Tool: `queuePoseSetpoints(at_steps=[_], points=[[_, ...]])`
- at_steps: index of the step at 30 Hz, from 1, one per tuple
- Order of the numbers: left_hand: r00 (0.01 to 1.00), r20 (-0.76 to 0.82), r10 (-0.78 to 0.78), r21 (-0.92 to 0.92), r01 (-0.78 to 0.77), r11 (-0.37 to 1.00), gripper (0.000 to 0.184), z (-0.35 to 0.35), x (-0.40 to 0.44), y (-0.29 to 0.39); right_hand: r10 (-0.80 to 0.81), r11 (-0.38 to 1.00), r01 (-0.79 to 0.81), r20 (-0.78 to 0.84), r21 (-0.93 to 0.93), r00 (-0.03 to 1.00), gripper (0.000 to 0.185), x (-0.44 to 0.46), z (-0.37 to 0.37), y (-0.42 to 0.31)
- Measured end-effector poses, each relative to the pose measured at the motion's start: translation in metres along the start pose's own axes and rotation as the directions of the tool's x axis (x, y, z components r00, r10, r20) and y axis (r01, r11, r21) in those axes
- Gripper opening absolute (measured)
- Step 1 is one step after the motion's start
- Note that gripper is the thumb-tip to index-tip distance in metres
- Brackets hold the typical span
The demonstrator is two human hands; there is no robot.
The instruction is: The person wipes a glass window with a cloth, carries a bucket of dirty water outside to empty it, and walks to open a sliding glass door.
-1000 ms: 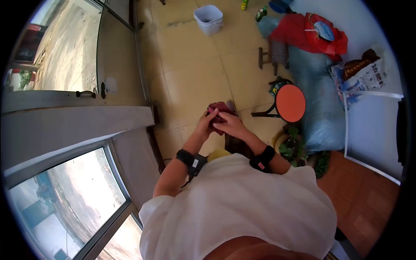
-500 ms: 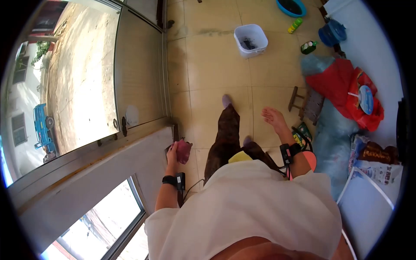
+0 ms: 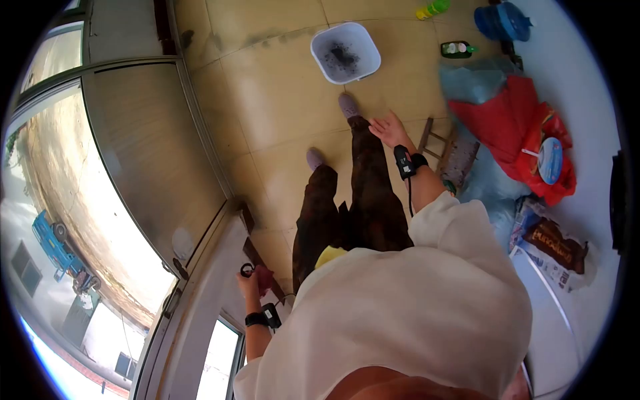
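A crumpled dark red cloth [image 3: 265,280] hangs from my left hand [image 3: 249,285], whose fingers are closed on it. This hand is low beside the white wall under the window. A small black ring shape [image 3: 247,270] shows at its fingers; I cannot tell whether it is held. My right hand [image 3: 387,129] is held out in front of me with the fingers apart and nothing in it. Beyond it on the tiled floor stands a white bucket [image 3: 369,55] with dark, murky contents.
The sliding window [image 3: 153,153] runs along the left. On the right are a small wooden stool [image 3: 437,142], a red bag [image 3: 497,110], a dark green bottle [image 3: 457,49], a yellow-green bottle [image 3: 433,9], a blue water jug [image 3: 503,24] and a printed package [image 3: 553,247].
I have stepped forward and my view has turned, so the bucket appears nearer. My right hand has come further forward; my left hand still has the cloth, lower by the wall.
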State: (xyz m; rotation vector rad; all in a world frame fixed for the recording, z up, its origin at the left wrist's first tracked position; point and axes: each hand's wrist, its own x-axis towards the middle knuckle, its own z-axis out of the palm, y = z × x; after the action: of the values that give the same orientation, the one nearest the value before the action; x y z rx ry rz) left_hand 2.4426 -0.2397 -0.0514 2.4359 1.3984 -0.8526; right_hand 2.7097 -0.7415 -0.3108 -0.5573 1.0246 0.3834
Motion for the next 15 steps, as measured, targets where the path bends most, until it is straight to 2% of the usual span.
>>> queuePoseSetpoints(at_steps=[2,3,5,9,11,13,15], points=[[0.991,0.027,-0.132,0.064,0.13,0.989,0.046,0.011,-0.025,-0.003,0.105,0.978,-0.09,-0.071,0.186,0.992,0.072,0.051,0.023,-0.019],[0.981,0.066,-0.184,0.114,0.176,0.978,0.048,0.017,-0.039,-0.009,0.128,0.977,-0.11,-0.093,0.183,0.987,0.072,0.076,0.026,-0.027],[0.961,0.095,-0.259,0.213,0.235,0.948,0.059,0.025,-0.07,-0.012,0.171,0.955,-0.123,-0.162,0.27,0.972,0.087,0.125,0.037,-0.034],[0.858,0.158,-0.488,0.329,0.42,0.846,0.077,0.021,-0.114,0.022,0.256,0.936,-0.179,-0.234,0.304,0.938,0.096,0.209,0.036,-0.041],[0.882,0.113,-0.458,0.306,0.408,0.86,0.078,0.022,-0.131,0.028,0.287,0.909,-0.194,-0.214,0.37,0.934,0.1,0.234,0.041,-0.044],[0.785,0.198,-0.587,0.303,0.521,0.798,0.079,0.019,-0.14,0.036,0.265,0.904,-0.177,-0.186,0.389,0.946,0.101,0.245,0.05,-0.047],[0.733,0.215,-0.645,0.406,0.533,0.742,0.079,0.017,-0.147,0.047,0.234,0.898,-0.152,-0.156,0.413,0.96,0.102,0.256,0.054,-0.046]])
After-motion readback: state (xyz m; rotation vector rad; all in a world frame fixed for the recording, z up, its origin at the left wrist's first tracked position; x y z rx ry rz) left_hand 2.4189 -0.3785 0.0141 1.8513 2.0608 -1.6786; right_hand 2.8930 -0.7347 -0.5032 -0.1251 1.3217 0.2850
